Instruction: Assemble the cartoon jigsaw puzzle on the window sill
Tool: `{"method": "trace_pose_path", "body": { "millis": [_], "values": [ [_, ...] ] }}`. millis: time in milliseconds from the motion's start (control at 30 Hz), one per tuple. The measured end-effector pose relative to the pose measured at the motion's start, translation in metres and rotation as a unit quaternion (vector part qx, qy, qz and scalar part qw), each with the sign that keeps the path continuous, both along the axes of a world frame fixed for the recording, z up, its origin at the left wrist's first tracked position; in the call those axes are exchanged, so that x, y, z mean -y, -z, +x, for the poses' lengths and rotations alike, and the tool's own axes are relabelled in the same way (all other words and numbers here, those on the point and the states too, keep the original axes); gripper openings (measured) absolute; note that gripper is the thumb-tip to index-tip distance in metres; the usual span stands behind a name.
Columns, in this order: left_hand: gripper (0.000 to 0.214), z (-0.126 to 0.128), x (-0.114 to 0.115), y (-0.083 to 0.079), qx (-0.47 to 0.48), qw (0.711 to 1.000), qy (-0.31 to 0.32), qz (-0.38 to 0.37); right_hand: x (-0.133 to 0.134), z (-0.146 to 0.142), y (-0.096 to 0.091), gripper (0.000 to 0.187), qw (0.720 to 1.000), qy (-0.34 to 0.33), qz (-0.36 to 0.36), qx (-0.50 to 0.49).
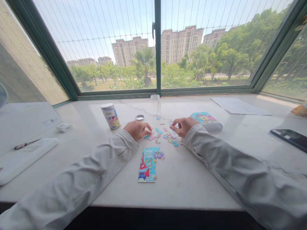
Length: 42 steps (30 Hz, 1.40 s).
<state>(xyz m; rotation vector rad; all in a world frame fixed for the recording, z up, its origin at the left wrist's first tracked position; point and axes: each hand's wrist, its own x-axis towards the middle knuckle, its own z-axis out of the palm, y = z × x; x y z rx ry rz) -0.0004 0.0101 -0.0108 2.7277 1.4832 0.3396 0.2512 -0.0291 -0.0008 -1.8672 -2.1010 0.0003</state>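
Loose jigsaw pieces point(165, 136) in pink, blue and yellow lie scattered between my two hands. My left hand point(137, 130) rests at their left side, fingers bent over a few pieces, with a small gap between thumb and forefinger. At the right side is my right hand point(184, 126), its thumb and forefinger curved and slightly apart; I see no piece in it. Nearer to me lies a partly assembled puzzle point(147, 166) with cartoon figures. A joined purple section point(158, 155) juts from its upper right edge.
A printed can point(110, 117), a metal lid point(139, 117) and a clear jar point(155, 105) stand behind. A curled picture sheet point(207, 120) is beyond my right hand. Paper point(240, 106) and a phone point(291, 139) lie right; a white box point(28, 123) and small white block point(64, 127) left.
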Motion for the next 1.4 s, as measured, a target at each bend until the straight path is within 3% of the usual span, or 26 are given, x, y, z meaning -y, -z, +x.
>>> {"method": "trace_pose_path", "body": {
  "millis": [400, 567, 733, 933, 1400],
  "values": [
    [0.029, -0.001, -0.002, 0.001, 0.012, 1.0, 0.0, -0.008, 0.002, -0.003, -0.003, 0.024, 1.0, 0.007, -0.002, -0.003],
    [0.029, 0.0, -0.003, 0.003, 0.023, 0.999, -0.009, -0.022, 0.002, 0.004, -0.014, 0.027, 1.0, 0.018, -0.004, 0.019],
    [0.028, 0.0, -0.004, 0.003, 0.034, 0.999, -0.011, -0.03, -0.001, 0.023, -0.028, 0.029, 0.995, 0.073, -0.02, 0.068],
    [0.029, 0.0, -0.003, 0.001, 0.014, 1.0, -0.004, -0.026, -0.009, 0.037, -0.029, 0.03, 0.984, 0.126, -0.048, 0.116],
    [0.034, -0.001, -0.003, 0.0, 0.013, 1.0, 0.001, -0.011, -0.003, 0.03, -0.026, 0.031, 0.984, 0.102, -0.077, 0.124]
  ]
}}
